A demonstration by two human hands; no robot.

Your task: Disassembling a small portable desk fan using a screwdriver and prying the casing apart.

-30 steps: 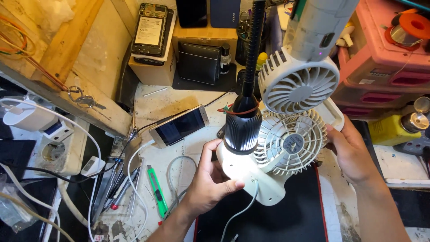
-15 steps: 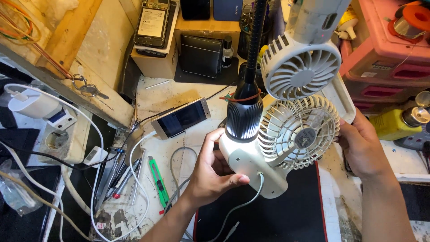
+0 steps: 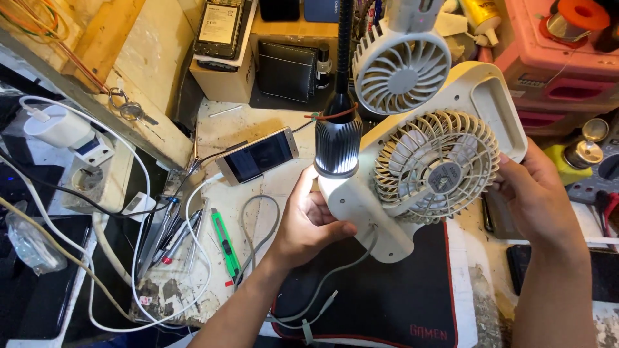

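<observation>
Firmly, the left hand (image 3: 314,222) wraps the lower body of the cream-white plastic portable fan with a round slatted grille (image 3: 425,171), fingers pressed around its base while the thumb lies along the underside. At three o'clock from it, the right hand (image 3: 535,196) cups the fan's upper edge beside the rectangular carry handle, fingers closed against the casing. The fan hangs tilted between both hands, above the black fabric desk mat (image 3: 393,303), with its grille facing up toward the camera.

A thin grey cable (image 3: 335,283) leaves the fan's base at six o'clock and trails over the mat. At twelve o'clock, a black ribbed lamp head on a flexible neck (image 3: 337,138) shines down just in front of the fan body, and a second small white round fan (image 3: 401,67) stands behind it. At nine o'clock lie a silver smartphone (image 3: 256,156) and a green utility knife (image 3: 225,241) among white cords.

Judging from the pose, holding the fan well calls for steady support from both sides, keeping the grille under the lamp's light, the cable slack, and the fingers clear of the slats.
</observation>
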